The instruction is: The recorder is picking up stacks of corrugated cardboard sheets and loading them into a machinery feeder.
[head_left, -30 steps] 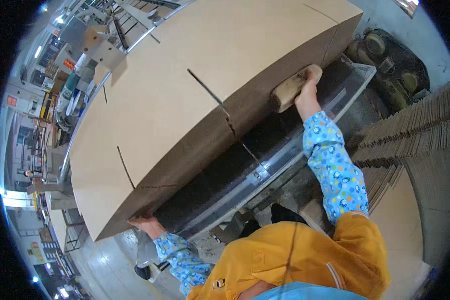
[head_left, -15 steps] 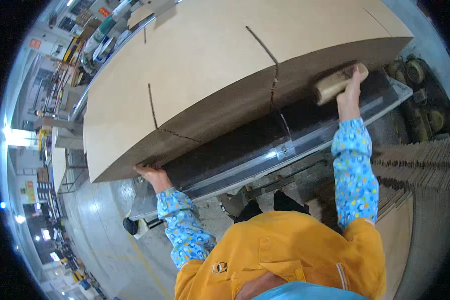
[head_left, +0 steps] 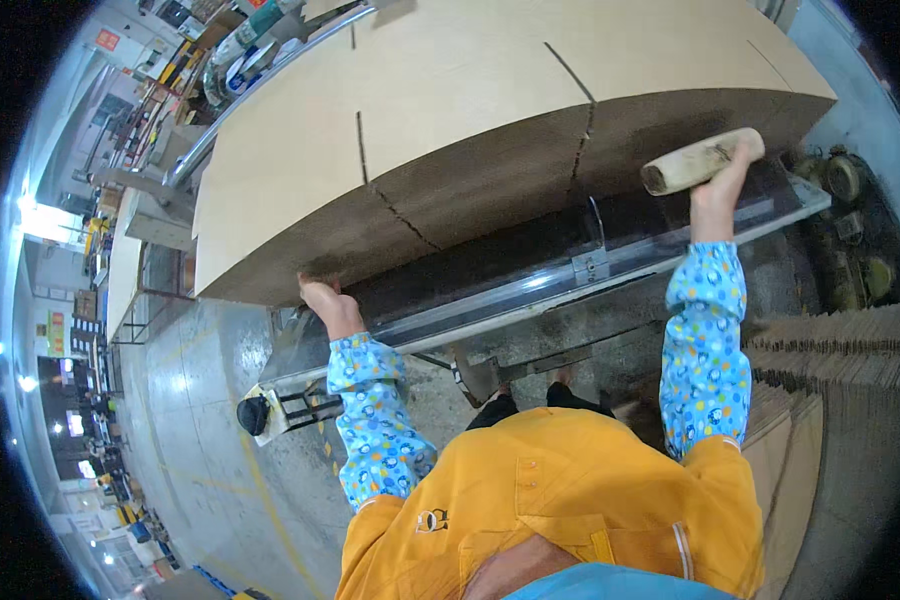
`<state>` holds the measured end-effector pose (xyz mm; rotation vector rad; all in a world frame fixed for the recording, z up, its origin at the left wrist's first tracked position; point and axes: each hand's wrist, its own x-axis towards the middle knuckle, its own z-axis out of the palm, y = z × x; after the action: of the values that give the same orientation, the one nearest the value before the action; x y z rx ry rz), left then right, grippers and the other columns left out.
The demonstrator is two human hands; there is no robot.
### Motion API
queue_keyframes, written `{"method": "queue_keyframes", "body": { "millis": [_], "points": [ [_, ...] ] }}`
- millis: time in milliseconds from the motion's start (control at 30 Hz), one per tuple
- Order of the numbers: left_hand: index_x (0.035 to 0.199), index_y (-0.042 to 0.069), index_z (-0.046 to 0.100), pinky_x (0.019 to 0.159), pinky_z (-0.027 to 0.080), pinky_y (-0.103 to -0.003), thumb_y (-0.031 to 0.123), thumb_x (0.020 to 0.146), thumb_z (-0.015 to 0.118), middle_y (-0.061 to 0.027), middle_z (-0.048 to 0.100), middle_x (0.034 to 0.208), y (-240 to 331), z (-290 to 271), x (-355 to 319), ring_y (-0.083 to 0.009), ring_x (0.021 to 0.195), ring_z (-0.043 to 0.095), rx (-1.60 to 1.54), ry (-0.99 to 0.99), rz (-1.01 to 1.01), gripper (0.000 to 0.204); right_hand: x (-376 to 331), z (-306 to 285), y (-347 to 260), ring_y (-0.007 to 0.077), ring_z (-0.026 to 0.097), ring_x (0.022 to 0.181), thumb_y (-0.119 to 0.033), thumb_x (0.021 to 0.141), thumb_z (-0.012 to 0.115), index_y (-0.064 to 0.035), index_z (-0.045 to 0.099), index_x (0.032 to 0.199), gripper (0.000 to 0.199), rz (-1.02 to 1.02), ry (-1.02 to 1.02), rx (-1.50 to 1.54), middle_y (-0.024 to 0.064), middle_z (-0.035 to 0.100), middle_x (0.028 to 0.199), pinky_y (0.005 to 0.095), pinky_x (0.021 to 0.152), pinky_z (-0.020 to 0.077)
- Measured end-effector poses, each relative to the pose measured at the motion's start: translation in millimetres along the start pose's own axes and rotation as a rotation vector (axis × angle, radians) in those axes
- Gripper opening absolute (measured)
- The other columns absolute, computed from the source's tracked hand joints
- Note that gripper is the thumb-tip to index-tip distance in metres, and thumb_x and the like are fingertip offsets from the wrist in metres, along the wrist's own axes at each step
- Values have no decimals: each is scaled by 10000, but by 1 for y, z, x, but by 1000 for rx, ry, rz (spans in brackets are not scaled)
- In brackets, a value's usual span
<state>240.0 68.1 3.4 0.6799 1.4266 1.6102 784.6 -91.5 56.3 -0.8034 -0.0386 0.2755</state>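
A tall stack of tan sheets spreads across the front of me, its layered brown edge facing me. Dark marker lines run over the top sheet and down that edge. My right hand grips a pale, worn wooden block with rounded sides, held in front of the stack's edge at the right; whether it touches cannot be seen. At the stack's lower left, my left hand rests against or very close to the edge with its fingers up and partly spread, nothing visible in it.
Under the stack lies a dark bed with a pale metal rail along its near side. A dirty motor-like machine stands at the right, above piled brown sheets. A small black-topped stand is at the left.
The wooden block has come away from the stack's edge and tilted in my right hand. My left hand has shifted slightly along the edge. The whole view has turned a little.
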Motion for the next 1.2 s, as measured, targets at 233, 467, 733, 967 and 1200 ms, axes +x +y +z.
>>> {"method": "queue_keyframes", "body": {
  "millis": [233, 467, 733, 967, 1200],
  "points": [
    [1090, 24, 598, 800, 479, -265, 127, 922, 594, -71, 623, 997, 40, 36, -128, -138, 884, 594, 23, -559, 356, 198, -113, 44, -26, 270, 548, 1142, -509, 913, 529, -83, 452, 1342, 609, 90, -211, -48, 105, 557, 1254, 425, 986, 439],
    [1390, 6, 405, 1024, 372, -380, 310, 753, 776, -156, 505, 1279, 52, 61, -216, -259, 1205, 480, 315, -1194, 506, 798, -229, 56, 9, 266, 586, 1052, -477, 934, 503, -31, 472, 1289, 571, 415, -522, -30, 153, 587, 1164, 401, 917, 475],
    [1495, 34, 181, 1104, 281, -365, 249, 654, 846, -123, 353, 1437, 35, 43, -207, -243, 1326, 360, 113, -1154, 100, 1094, -279, 52, 30, 166, 518, 1087, -470, 889, 606, -46, 400, 1336, 649, 381, -872, -232, 67, 524, 1177, 319, 957, 405],
    [1458, 26, 255, 1008, 414, -353, 120, 577, 821, -116, 452, 1331, 54, -15, -176, -246, 1223, 468, -152, -780, -77, 1052, -226, 48, 32, 248, 499, 1215, -445, 996, 415, -21, 429, 1362, 560, -36, -911, -445, 145, 528, 1298, 392, 1031, 384],
    [1265, 41, 502, 949, 478, -370, 283, 844, 641, -86, 566, 1191, 75, -127, -20, -239, 1118, 558, -366, -136, 176, 505, -36, -17, -19, 284, 538, 1176, -325, 976, 449, -18, 508, 1270, 429, -232, -183, -623, 176, 573, 1244, 425, 977, 435]
  ]
}}
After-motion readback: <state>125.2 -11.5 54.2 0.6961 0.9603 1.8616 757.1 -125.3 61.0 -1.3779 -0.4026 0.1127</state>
